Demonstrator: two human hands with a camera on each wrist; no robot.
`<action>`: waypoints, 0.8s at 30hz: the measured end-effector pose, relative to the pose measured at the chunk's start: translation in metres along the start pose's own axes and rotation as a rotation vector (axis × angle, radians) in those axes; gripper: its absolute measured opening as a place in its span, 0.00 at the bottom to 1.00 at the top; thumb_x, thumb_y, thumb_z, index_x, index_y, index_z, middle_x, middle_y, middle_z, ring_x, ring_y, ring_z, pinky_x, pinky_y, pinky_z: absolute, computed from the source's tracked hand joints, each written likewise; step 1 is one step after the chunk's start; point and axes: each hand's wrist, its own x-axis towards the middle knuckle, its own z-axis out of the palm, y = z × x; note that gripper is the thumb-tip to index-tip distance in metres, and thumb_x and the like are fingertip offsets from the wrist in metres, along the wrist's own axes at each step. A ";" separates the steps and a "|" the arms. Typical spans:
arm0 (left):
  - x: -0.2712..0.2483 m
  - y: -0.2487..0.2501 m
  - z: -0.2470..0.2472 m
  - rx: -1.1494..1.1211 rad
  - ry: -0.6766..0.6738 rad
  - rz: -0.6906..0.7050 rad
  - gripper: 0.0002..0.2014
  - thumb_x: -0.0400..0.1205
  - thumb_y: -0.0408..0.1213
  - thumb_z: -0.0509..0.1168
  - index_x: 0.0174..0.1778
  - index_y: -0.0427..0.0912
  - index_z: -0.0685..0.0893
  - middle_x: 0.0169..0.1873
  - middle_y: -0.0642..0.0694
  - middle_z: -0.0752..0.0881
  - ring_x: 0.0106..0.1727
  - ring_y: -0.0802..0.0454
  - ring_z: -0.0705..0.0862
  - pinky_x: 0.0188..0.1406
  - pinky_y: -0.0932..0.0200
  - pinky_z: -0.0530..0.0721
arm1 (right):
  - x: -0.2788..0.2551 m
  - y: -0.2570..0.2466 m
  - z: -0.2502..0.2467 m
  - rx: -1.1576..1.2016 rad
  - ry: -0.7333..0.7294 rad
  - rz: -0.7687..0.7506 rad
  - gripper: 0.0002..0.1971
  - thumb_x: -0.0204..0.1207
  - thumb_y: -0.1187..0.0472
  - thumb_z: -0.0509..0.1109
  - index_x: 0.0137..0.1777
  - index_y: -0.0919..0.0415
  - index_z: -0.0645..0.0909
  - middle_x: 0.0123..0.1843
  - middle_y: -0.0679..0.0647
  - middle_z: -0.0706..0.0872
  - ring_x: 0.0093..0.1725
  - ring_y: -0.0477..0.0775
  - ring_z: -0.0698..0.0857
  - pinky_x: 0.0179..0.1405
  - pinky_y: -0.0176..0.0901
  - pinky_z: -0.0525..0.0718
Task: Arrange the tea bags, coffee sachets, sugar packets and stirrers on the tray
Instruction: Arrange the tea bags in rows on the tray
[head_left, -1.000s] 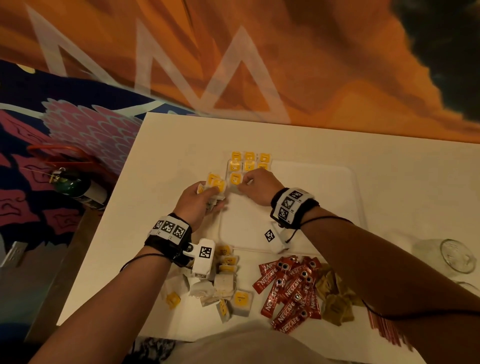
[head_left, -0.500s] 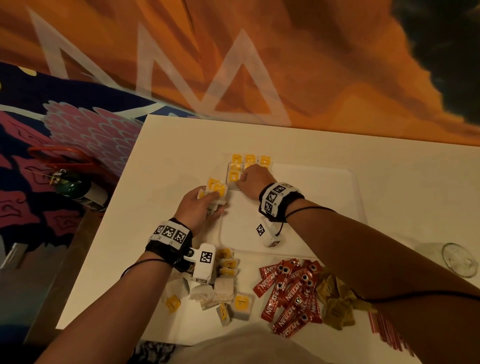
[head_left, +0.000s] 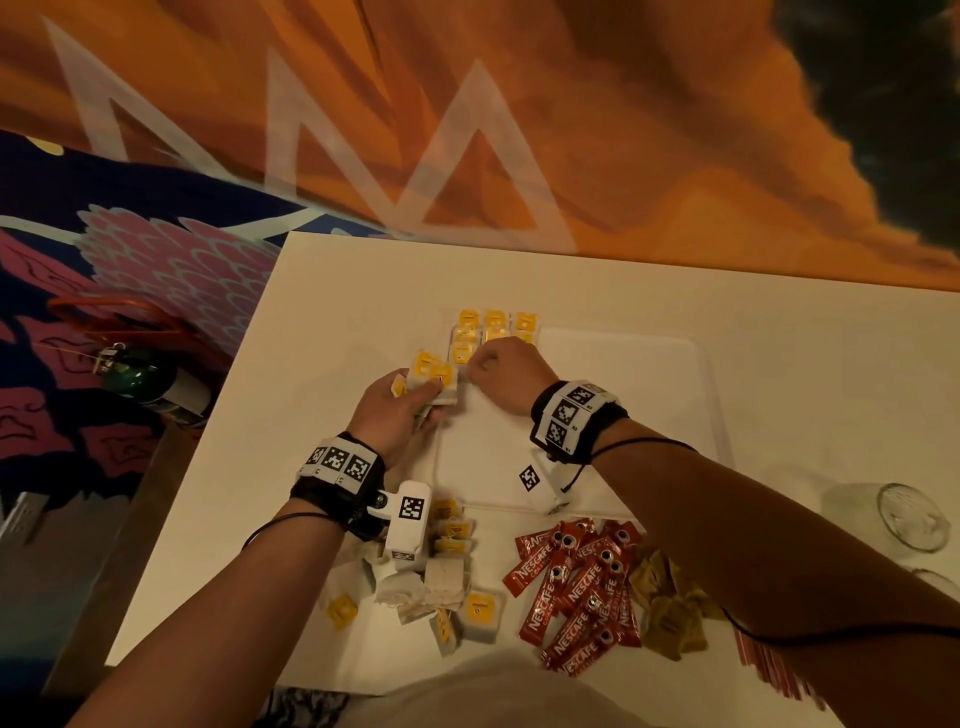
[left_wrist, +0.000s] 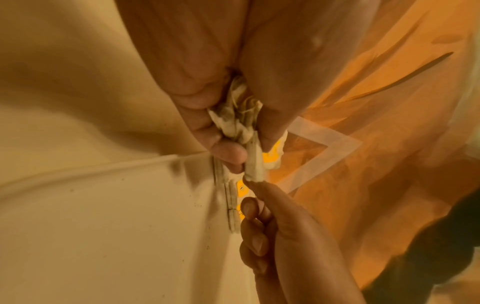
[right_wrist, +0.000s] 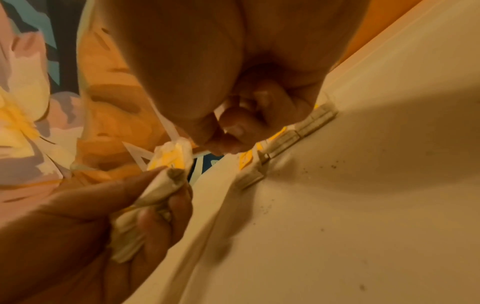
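Your left hand (head_left: 395, 415) is gripping a bunch of white tea bags (head_left: 434, 379) with yellow tags, held just off the tray's (head_left: 649, 415) left edge. Your right hand (head_left: 506, 376) is curling its fingers over the rows of tea bags (head_left: 491, 330) lying flat in the tray's far left corner; whether it is pinching one, you cannot tell. Red coffee sachets (head_left: 582, 587) are lying on the table (head_left: 363, 291), near the tray.

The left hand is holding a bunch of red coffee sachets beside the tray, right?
Not quite. The left hand is holding a bunch of tea bags with yellow tags beside the tray, as the head view shows. The red coffee sachets lie untouched on the table.
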 end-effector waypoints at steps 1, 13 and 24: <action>0.001 0.000 0.001 0.004 -0.003 0.003 0.07 0.83 0.33 0.70 0.54 0.35 0.86 0.42 0.41 0.89 0.40 0.48 0.87 0.40 0.56 0.85 | -0.004 0.002 0.000 0.028 -0.018 -0.019 0.10 0.82 0.56 0.68 0.45 0.58 0.89 0.47 0.46 0.88 0.49 0.47 0.84 0.49 0.41 0.79; 0.002 -0.003 0.016 0.144 -0.021 0.070 0.12 0.83 0.38 0.71 0.56 0.32 0.87 0.49 0.29 0.90 0.42 0.41 0.85 0.40 0.53 0.82 | -0.037 0.016 0.006 0.203 -0.056 -0.064 0.21 0.86 0.47 0.64 0.40 0.61 0.87 0.34 0.49 0.89 0.27 0.38 0.79 0.35 0.39 0.77; 0.003 0.003 0.021 0.135 -0.030 0.022 0.11 0.85 0.38 0.65 0.53 0.36 0.89 0.48 0.36 0.92 0.42 0.44 0.89 0.34 0.59 0.83 | -0.022 0.031 -0.015 0.139 0.073 -0.019 0.16 0.83 0.50 0.69 0.36 0.57 0.85 0.29 0.46 0.85 0.29 0.40 0.79 0.33 0.34 0.74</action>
